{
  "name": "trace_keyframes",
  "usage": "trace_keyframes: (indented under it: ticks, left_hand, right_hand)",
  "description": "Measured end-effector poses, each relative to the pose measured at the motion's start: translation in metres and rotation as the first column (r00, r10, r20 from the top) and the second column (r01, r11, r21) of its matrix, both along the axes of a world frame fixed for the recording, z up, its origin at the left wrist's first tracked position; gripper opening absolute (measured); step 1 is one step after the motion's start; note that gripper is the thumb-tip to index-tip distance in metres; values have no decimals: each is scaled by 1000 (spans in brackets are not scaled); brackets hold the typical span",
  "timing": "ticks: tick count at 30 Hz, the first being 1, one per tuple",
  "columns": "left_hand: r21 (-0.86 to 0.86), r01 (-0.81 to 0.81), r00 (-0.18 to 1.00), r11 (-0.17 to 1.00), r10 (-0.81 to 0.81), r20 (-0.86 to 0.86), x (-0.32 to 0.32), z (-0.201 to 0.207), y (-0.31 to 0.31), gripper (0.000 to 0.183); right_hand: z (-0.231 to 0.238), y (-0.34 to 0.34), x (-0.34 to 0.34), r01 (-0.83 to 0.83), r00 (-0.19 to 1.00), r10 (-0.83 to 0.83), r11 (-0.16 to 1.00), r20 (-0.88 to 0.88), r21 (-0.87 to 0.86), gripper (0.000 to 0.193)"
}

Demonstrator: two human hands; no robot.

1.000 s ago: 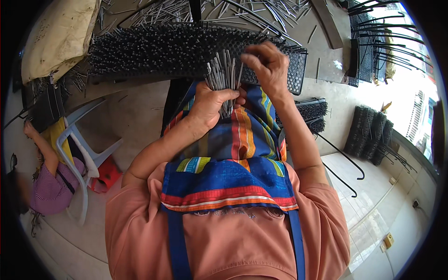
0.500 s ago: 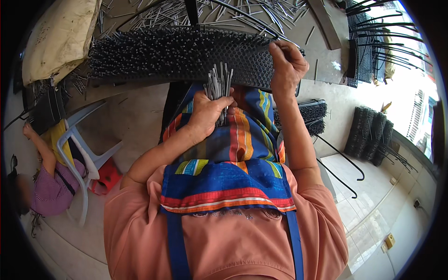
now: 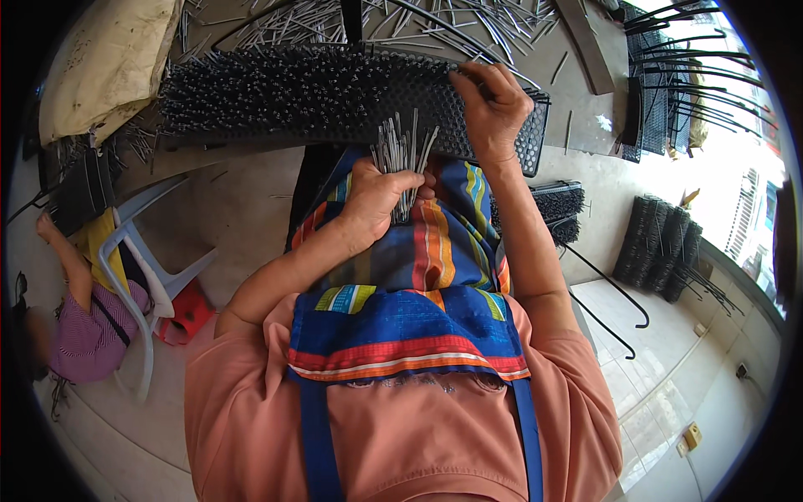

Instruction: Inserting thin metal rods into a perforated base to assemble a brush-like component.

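Observation:
A long black perforated panel [image 3: 442, 119] lies across the table edge in front of me. Dark thin rods [image 3: 268, 92] stand densely in its left and middle part, while the holes toward the right end show bare. Over my lap, my left hand [image 3: 368, 205] is closed around a bundle of thin grey metal rods [image 3: 401, 159], their tips fanning upward near the panel's front edge. My right hand [image 3: 499, 117] is above the panel's right part, fingers pinched and bent toward the holes. Whatever lies between those fingertips is hidden.
Loose rods [image 3: 493, 29] lie scattered over the table [image 3: 606, 113]. A pale sack [image 3: 104, 71] sits at the far left. Hooked black racks [image 3: 652, 92] stand at the right. Left of me, another person [image 3: 92, 330] is beside a grey-blue plastic chair [image 3: 138, 293].
My right hand has moved a little left and up over the panel. In the left hand's bundle, one rod now leans out to the right.

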State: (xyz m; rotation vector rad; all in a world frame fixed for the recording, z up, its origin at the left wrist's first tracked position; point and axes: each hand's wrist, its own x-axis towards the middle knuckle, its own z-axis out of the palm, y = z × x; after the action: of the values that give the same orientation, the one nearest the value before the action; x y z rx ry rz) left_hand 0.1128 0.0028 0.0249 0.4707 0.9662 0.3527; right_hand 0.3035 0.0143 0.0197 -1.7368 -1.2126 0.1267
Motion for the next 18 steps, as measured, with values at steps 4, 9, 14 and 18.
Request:
trace_keyframes:
  ticks: [4,9,14,18]
  left_hand:
    - [3,-28,1000,1000,28,-4,2,2,1,15]
    - [3,-30,999,1000,30,13,3,4,3,14]
    - [3,-46,997,999,46,56,2,-2,1,14]
    - [-8,-33,998,999,33,57,3,3,2,16]
  right_hand:
    - [1,1,2,1,999,1,999,51,-40,12]
    - [-2,-5,8,6,999,-5,1000,42,-10,11]
    - [-2,-11,7,22,1000,-22,1000,0,-3,10]
    - [-16,-17,10,33,995,-33,999,-90,2,10]
